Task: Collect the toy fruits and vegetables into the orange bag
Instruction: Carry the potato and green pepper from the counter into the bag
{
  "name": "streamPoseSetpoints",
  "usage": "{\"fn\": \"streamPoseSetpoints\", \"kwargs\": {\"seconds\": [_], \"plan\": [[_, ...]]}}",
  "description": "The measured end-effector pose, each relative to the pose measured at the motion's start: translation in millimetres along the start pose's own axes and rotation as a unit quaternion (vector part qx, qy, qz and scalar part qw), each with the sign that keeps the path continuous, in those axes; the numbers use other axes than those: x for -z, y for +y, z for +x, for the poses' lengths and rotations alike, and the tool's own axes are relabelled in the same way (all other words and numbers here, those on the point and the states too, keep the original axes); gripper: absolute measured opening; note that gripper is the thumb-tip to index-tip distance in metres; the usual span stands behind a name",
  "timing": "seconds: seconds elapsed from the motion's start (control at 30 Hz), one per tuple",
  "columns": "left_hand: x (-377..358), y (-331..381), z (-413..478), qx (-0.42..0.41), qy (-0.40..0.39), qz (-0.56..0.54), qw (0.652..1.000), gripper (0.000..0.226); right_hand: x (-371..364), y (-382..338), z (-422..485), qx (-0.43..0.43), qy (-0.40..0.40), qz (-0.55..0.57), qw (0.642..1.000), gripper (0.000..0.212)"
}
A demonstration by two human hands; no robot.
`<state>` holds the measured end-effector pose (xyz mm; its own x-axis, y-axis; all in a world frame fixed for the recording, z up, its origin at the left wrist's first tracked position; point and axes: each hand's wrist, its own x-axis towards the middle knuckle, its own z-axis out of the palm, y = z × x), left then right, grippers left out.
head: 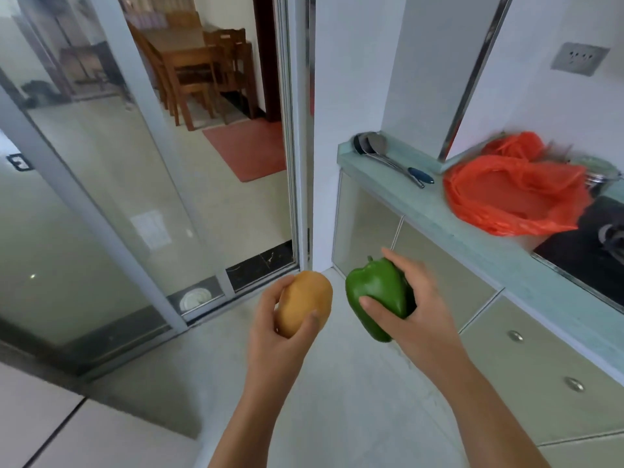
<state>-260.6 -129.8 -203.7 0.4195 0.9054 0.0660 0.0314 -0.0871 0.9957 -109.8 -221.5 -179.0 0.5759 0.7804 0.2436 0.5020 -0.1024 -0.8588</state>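
Status: left hand (280, 339) is curled round the tan potato-like toy (304, 307), thumb across its front. Right hand (418, 312) grips the green pepper (378, 295), thumb on the near face, fingers behind. Both toys are in the air, well below and left of the orange bag (513, 194), side by side and not touching. The bag lies slumped on the counter (405, 197), mouth crumpled and only partly open toward me. The black hob (587, 244) is just beside its right edge, a steel pot (601, 173) just behind it, ladles (388, 157) to its left. Risks as I read them: both hands are full, so nothing is free to hold the mouth open. The thin film may fold shut, and a toy lands on top of the bag instead of in it. The round toy could roll out of the slack mouth and off the counter edge in front of the bag. A hard drop of the pepper could shove the bag toward the hob. I'd load one at a time.
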Motion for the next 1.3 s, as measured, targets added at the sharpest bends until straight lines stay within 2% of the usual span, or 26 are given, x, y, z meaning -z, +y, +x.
{"fn": "streamPoseSetpoints", "kwargs": {"seconds": [0.4, 0.77, 1.03, 1.3], "plan": [[-75, -29, 146, -0.033, -0.08, 0.041, 0.995, 0.045, 9, 71, 131, -0.055, 0.074, -0.018, 0.996, 0.061], [-240, -2, 307, -0.072, -0.193, 0.063, 0.977, 0.045, 115, 143, 285, -0.059, 0.193, -0.045, 0.978, 0.062], [-327, -8, 344, -0.027, -0.282, 0.028, 0.959, 0.041, 171, 182, 309, -0.118, 0.251, -0.056, 0.959, 0.063], [-417, -16, 376, -0.031, -0.396, -0.004, 0.918, 0.05, 212, 224, 310, -0.223, 0.355, -0.065, 0.906, 0.059]]}}
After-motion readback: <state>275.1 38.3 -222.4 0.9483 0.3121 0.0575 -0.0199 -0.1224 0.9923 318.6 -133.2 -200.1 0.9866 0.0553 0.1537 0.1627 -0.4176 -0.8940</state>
